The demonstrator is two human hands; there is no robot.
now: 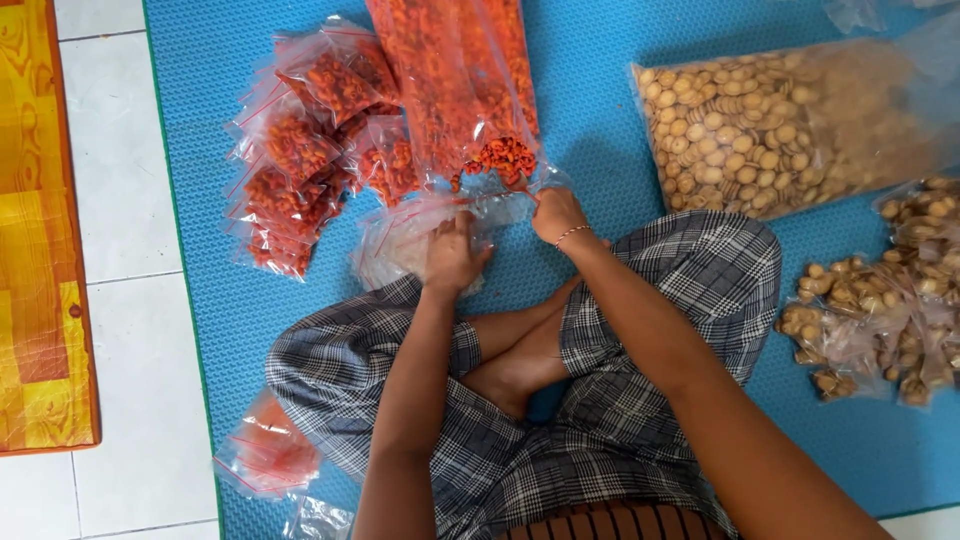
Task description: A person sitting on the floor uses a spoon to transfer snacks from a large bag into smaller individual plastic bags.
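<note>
I sit cross-legged on a blue mat (600, 90). My left hand (452, 255) rests on a heap of empty small clear plastic bags (400, 235) in front of my knees. My right hand (556, 212), a thin bracelet at its wrist, grips the open mouth of a large clear bag of orange-red snacks (455, 75); a clump of the snacks sits just at that mouth by my fingers. Whether the left hand pinches one small bag or only presses on the heap is unclear.
A pile of small filled bags of orange-red snacks (300, 150) lies left of the large bag. A big bag of round tan biscuits (770, 125) and small biscuit packs (880, 320) lie to the right. More small packs (268, 455) sit by my left knee. White tiles (120, 180) and an orange-yellow patterned mat (40, 250) border the mat.
</note>
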